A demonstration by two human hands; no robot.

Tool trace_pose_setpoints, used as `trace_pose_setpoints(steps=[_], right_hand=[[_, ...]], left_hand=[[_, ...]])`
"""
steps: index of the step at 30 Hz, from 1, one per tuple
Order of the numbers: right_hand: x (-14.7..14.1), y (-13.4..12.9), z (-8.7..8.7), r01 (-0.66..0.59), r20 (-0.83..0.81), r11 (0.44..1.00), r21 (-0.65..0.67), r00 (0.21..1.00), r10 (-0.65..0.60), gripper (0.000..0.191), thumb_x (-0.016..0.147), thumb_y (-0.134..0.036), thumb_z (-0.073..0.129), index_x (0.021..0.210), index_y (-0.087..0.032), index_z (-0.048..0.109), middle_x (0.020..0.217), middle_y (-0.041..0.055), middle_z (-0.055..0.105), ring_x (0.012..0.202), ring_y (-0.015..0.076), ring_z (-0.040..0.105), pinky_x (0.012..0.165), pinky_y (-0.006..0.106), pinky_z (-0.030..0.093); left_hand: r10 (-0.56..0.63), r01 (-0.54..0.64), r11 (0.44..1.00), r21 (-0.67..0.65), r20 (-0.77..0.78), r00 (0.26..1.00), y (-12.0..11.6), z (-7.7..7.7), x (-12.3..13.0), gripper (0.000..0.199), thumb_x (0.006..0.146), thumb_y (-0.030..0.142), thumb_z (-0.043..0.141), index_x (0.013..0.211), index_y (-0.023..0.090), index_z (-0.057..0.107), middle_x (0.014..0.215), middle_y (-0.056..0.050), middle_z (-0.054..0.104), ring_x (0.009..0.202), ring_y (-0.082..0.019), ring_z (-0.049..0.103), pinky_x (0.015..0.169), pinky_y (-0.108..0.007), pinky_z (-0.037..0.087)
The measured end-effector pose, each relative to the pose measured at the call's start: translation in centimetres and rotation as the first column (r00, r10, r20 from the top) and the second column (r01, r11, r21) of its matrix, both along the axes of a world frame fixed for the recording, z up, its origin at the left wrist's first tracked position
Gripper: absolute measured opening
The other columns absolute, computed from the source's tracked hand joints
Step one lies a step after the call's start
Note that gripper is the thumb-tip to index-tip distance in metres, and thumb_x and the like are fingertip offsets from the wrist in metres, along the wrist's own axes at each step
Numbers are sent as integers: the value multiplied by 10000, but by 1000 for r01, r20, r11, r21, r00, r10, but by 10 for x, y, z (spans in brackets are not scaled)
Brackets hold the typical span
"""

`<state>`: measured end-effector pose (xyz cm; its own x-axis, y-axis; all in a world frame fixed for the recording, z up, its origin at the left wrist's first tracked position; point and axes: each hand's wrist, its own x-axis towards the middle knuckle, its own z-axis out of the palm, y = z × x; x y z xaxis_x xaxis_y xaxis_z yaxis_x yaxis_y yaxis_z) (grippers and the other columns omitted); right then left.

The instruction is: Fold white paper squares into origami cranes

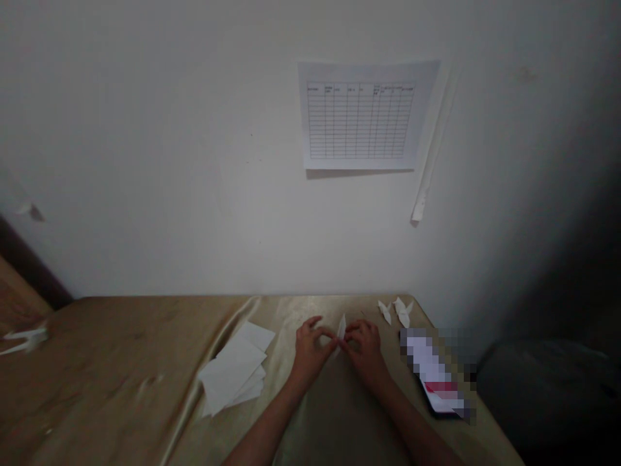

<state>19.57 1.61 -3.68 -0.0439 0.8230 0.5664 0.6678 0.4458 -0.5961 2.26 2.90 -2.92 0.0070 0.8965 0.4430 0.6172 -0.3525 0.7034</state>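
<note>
Between my two hands a small folded piece of white paper (pixel 342 327) stands with its pointed end up. My left hand (pixel 313 343) pinches its lower part between thumb and forefinger, the other fingers raised. From the other side my right hand (pixel 363 346) grips the same piece with thumb and curled fingers. The thumbs meet at its base, so the lower folds are partly hidden. To the left lies a fanned stack of white paper sheets (pixel 237 369). Beyond my right hand, two small folded paper figures (pixel 385 312) sit near the table's back right corner.
A phone (pixel 431 375) with a lit, blurred-out screen lies by the right edge of the cloth-covered table (pixel 121 362). A white object (pixel 26 340) rests at the far left. On the wall behind hangs a printed table sheet (pixel 361 120). A dark shape (pixel 548 382) stands right of the table.
</note>
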Motion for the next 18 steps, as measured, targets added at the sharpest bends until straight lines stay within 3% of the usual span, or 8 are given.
trace_pose_setpoints(steps=[9, 14, 18], right_hand=[[-2, -6, 8, 12, 91, 1000, -7, 996, -11, 29, 821, -272, 714, 793, -267, 716, 1051, 50, 655, 1103, 271, 479, 1005, 483, 337], [-2, -4, 7, 59, 46, 998, 39, 997, -60, 82, 855, -333, 672, 849, -267, 721, 1036, 64, 645, 1076, 274, 491, 997, 499, 349], [-2, -2, 3, 38, -9, 999, 33, 999, -38, 77, 858, -288, 647, 835, -259, 715, 1043, 70, 643, 1081, 271, 492, 991, 488, 369]], left_hand=[[-56, 56, 998, -4, 17, 998, -2, 3, -4, 72, 774, 262, 726, 794, 248, 794, 1317, -81, 612, 1220, -291, 549, 1058, -532, 444], [-49, 49, 999, -2, 30, 998, -2, 2, -2, 70, 759, 274, 737, 788, 240, 791, 1316, -81, 608, 1217, -295, 554, 1059, -545, 445], [-42, 42, 999, 19, 28, 999, -2, 0, -2, 58, 752, 271, 747, 778, 238, 788, 1325, -80, 606, 1226, -297, 556, 1062, -540, 446]])
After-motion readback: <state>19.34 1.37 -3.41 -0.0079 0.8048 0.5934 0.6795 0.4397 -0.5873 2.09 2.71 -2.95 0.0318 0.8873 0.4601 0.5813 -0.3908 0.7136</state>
